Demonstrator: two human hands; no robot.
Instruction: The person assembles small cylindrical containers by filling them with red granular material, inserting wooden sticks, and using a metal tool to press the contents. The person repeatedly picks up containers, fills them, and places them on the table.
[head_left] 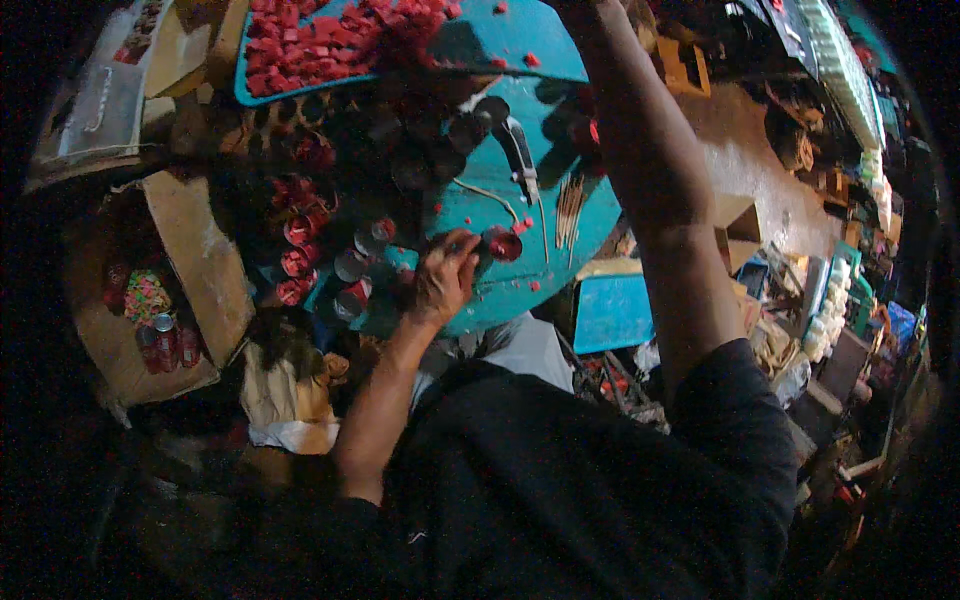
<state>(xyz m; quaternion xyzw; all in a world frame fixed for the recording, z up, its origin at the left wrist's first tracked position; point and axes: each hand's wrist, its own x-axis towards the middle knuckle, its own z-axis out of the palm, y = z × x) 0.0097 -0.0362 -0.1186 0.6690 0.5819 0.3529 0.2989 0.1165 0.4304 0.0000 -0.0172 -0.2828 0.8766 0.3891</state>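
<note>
The left hand (445, 280) is low over the near part of the round teal tabletop (488, 165), and the relation that counts here is with the small red-mouthed cup (504, 244) just to its right. The cup stands on the tabletop beside the bent fingers, its mouth facing up toward the camera and its dark side showing on the side nearest the hand; its long axis looks close to upright, though a slight lean cannot be ruled out. The grip of the left hand is curled, thumb and fingers drawn near each other, but I cannot tell whether anything is pinched between them, or whether the fingers touch the cup or stop short of it. The left is clearly the nearer hand: the right arm (665, 170) stretches forward past the cup, and the right hand lies beyond the upper edge, so the state of its grip cannot be told. Beyond the cup are a black-handled tool (518, 150) and a pale cord (488, 194), with a bundle of thin sticks (570, 212) to the right. More red-filled cups (298, 262) crowd the left side, in shadow, and the tray (545, 38) of red chunks (320, 45) lies at the far side.
</note>
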